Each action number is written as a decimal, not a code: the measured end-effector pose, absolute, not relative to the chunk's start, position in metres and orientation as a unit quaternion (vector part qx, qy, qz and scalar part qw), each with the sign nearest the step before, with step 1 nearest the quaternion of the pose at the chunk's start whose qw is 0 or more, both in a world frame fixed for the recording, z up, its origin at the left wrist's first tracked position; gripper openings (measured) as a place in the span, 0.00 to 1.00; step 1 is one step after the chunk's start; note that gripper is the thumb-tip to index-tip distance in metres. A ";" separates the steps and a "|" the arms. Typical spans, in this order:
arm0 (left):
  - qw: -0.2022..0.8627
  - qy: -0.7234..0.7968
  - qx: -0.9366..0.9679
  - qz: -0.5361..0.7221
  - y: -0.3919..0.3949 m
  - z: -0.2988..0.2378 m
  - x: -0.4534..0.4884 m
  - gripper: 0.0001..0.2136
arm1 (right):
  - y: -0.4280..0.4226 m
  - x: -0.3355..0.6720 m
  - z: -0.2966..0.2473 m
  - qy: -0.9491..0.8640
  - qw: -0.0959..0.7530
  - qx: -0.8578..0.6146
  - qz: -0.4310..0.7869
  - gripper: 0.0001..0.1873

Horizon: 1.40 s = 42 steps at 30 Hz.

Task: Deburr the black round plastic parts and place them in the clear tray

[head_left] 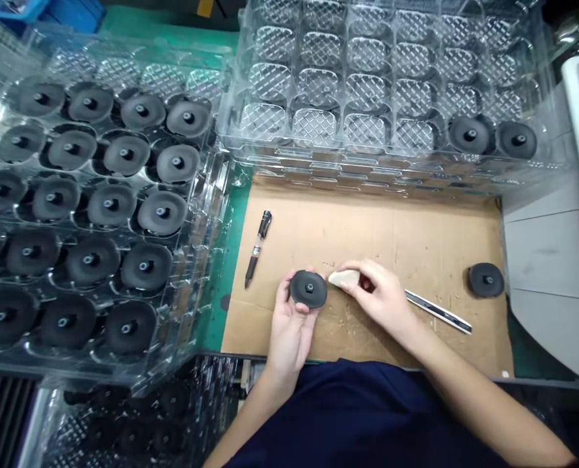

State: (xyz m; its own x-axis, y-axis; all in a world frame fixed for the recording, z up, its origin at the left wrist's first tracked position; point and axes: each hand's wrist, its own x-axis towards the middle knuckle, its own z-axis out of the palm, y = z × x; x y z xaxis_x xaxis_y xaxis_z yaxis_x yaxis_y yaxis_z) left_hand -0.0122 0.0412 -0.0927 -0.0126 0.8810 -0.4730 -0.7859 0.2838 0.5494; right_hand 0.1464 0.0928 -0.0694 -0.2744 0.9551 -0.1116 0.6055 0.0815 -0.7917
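Both hands are pinching something: the left hand [289, 325] grips a black disc [305, 298] by its rim, fingers behind and thumb at the near edge, stem facing up, while the right hand [380, 292] pinches a pale pad [344, 279] between thumb and fingers. The pad's tip is just beside the disc's rim; whether the two touch, I cannot tell. With pad and disc held so close, work on this piece looks unfinished, though its surface shows too little detail to say how much is left. Around the hands, on a cardboard sheet [367, 227], lie a slim strip-like tool [438, 313] by the right forearm, a pen [258, 250] to the left, and a loose disc [485, 280] near the right edge, outside any tray. To the left, a clear tray [99, 377] carries five rows of discs, with cross-hatched pocket floors showing in its farthest row. Beyond the cardboard, the far tray [315, 125] holds two discs [470, 134] at the right end of its nearest row; its other visible pockets show their hatching. Judging by these counts, most discs in view sit on the left, but which tray takes finished pieces cannot be told.
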 end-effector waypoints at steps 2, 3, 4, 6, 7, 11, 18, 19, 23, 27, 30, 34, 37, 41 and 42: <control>0.698 0.393 0.059 0.596 0.041 -0.093 -0.012 0.22 | 0.092 0.137 -0.063 -0.675 0.245 -0.581 0.384 0.09; 0.696 0.397 0.056 0.596 0.041 -0.093 -0.012 0.22 | 0.089 0.132 -0.060 -0.669 0.251 -0.585 0.383 0.09; 0.696 0.401 0.052 0.593 0.041 -0.093 -0.012 0.22 | 0.086 0.127 -0.057 -0.670 0.250 -0.579 0.392 0.09; 0.702 0.404 0.047 0.585 0.042 -0.091 -0.011 0.22 | 0.080 0.120 -0.054 -0.678 0.234 -0.549 0.429 0.08; 0.703 0.406 0.047 0.583 0.042 -0.090 -0.011 0.22 | 0.078 0.119 -0.054 -0.680 0.224 -0.539 0.444 0.08; 0.690 0.436 0.047 0.575 0.044 -0.087 -0.011 0.23 | 0.075 0.120 -0.054 -0.659 0.229 -0.571 0.433 0.08; 0.697 0.435 0.062 0.567 0.044 -0.086 -0.013 0.23 | 0.070 0.118 -0.055 -0.624 0.249 -0.581 0.458 0.07; 0.695 0.435 0.065 0.568 0.043 -0.087 -0.013 0.23 | 0.068 0.117 -0.055 -0.625 0.256 -0.588 0.445 0.07; 0.711 0.418 0.076 0.561 0.043 -0.089 -0.013 0.21 | 0.069 0.121 -0.058 -0.661 0.269 -0.555 0.428 0.08; 0.708 0.426 0.090 0.556 0.042 -0.085 -0.010 0.28 | 0.086 0.134 -0.054 -0.681 0.281 -0.571 0.362 0.10; 0.726 0.442 0.096 0.518 0.039 -0.071 -0.010 0.28 | 0.080 0.134 -0.032 -0.689 0.325 -0.558 0.330 0.13; 0.752 0.443 0.107 0.476 0.033 -0.048 -0.009 0.28 | 0.055 0.126 0.001 -0.727 0.336 -0.465 0.377 0.11; 0.739 0.440 0.142 0.491 0.031 -0.035 -0.004 0.24 | 0.051 0.127 0.012 -0.755 0.313 -0.454 0.353 0.09; 0.743 0.421 0.176 0.490 0.027 -0.023 0.001 0.22 | 0.043 0.134 0.016 -0.763 0.377 -0.450 0.271 0.12; 0.747 0.416 0.178 0.488 0.025 -0.021 0.002 0.24 | 0.038 0.136 0.017 -0.764 0.382 -0.431 0.289 0.13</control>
